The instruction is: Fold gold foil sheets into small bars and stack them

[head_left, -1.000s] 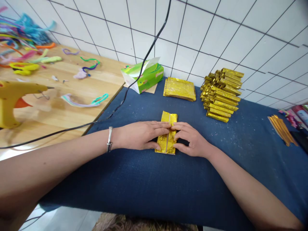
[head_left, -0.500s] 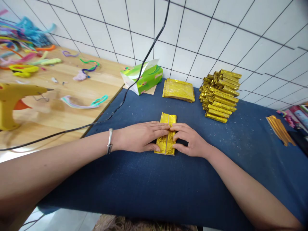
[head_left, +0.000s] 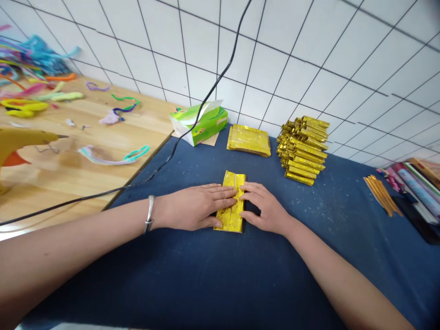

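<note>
Head view: the gold sheet (head_left: 235,223) lies right under the left hand (head_left: 192,207), whose fingers are out straight and close together, pressed flat on it, thumb spread off toward the near left edge. Right hand (head_left: 266,208) has its fingers bent, tips on the sheet's right edge, thumb set apart lower down, so more steadying than pinching from what I can see. Straight beyond the fingers on the blue tabletop (head_left: 192,279) there's a flat gold stack (head_left: 249,141), with a pile of gold tubes (head_left: 304,153) to its right. Green box (head_left: 211,127) sits beyond the left fingers; there's some print on it, way too small to read. Well right of the right fingers: gold strips (head_left: 382,195), then books (head_left: 417,192), spines too blurry to make out.
</note>
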A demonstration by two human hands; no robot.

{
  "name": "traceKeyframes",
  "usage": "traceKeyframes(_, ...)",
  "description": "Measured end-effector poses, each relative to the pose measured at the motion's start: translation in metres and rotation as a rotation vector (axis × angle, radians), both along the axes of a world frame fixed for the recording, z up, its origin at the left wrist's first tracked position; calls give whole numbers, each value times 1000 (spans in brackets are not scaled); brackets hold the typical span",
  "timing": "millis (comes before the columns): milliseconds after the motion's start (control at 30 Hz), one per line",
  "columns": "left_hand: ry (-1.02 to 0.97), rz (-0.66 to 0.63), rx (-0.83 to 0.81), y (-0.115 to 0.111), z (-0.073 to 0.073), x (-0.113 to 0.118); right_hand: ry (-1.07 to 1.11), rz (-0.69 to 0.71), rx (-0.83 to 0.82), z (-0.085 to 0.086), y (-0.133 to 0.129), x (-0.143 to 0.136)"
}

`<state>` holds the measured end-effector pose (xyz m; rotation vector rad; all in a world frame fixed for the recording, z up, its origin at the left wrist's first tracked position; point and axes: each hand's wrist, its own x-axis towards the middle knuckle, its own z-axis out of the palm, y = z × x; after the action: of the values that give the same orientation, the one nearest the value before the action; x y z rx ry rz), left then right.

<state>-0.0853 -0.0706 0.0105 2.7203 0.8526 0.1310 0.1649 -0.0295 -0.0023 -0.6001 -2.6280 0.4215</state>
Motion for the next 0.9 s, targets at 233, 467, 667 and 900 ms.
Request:
traceKeyframes(233, 19, -1, 12, -1, 1, 1, -52, -4, -11, 0, 0, 1)
traceKeyframes(467, 10, 5, 7, -1, 0, 0, -69, -19, -23, 0, 0, 1)
traceKeyframes(667, 33, 9, 31, -2, 0, 1, -123, -57, -23, 4, -2, -1)
traceKeyframes(900, 29, 22, 75, -2, -2, 0, -232, -117, 30, 5, -1, -2)
